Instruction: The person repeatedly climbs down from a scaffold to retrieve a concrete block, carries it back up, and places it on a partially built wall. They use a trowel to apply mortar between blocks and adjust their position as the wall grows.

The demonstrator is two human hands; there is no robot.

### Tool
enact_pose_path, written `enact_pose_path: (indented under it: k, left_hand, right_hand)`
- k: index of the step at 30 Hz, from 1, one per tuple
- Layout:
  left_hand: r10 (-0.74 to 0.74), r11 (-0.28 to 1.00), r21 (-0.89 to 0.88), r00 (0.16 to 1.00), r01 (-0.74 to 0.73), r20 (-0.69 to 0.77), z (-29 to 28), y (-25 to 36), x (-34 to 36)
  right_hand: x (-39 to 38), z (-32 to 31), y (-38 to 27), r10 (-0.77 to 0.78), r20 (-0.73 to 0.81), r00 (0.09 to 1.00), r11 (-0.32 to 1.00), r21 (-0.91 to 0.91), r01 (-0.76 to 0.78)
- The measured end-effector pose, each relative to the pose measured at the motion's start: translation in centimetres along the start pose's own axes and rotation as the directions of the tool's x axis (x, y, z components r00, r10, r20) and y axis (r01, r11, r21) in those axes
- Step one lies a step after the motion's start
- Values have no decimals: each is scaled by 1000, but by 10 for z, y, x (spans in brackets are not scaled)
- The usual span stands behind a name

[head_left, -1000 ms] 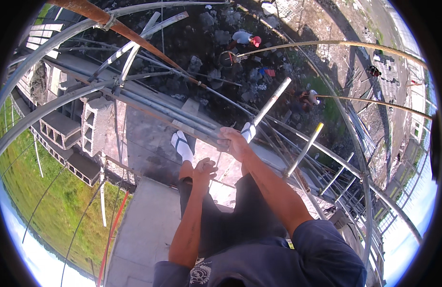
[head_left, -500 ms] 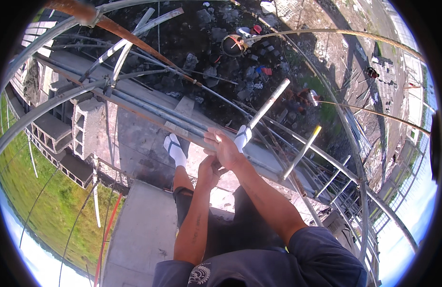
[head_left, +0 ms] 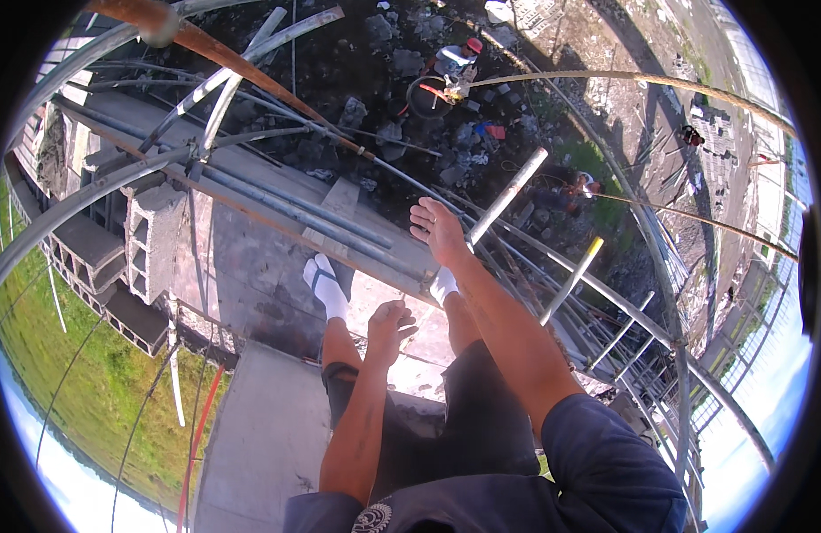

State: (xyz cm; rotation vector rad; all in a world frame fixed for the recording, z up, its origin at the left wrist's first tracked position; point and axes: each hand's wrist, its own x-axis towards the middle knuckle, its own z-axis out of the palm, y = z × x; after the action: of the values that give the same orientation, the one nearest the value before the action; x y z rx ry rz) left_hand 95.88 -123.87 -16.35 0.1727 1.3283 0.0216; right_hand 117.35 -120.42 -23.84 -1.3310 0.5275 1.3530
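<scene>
My right hand reaches forward over the ledge, palm bare and fingers stretched out; it holds nothing. Closest to it is an upright metal pipe, standing just to its right and apart from it as far as I can tell. Nearer my body, my left hand hangs loosely curled above the concrete floor, fingers partly apart with nothing seen in them. Beyond both hands, several metal pipes lie along the ledge. My feet in white socks and sandals stand behind them, the right one partly hidden by my arm.
Hollow concrete blocks are stacked on the left, above grass. A rusty pipe and other scaffold tubes cross ahead. Far below, a person in a red helmet is beside a round bucket. Ropes stretch rightward; a yellow-tipped pipe rises at right.
My hands, together before, have parted. The right has moved forward and slightly right; the left has drawn a little back. Below, the person in the red helmet has shifted slightly.
</scene>
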Motion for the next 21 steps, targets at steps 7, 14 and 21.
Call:
enact_pose_path:
  k: [7, 14, 21]
  left_hand:
    - [28, 1000, 4, 997, -27, -68, -30, 3, 10]
    - [79, 997, 21, 996, -79, -38, -34, 33, 6]
    - [78, 993, 89, 996, -82, 50, -36, 46, -4]
  right_hand:
    - [69, -25, 8, -55, -97, 994, 993, -114, 43]
    - [128, -45, 49, -96, -232, 968, 971, -236, 40]
    - [157, -58, 36, -284, -597, 751, 958, -212, 194]
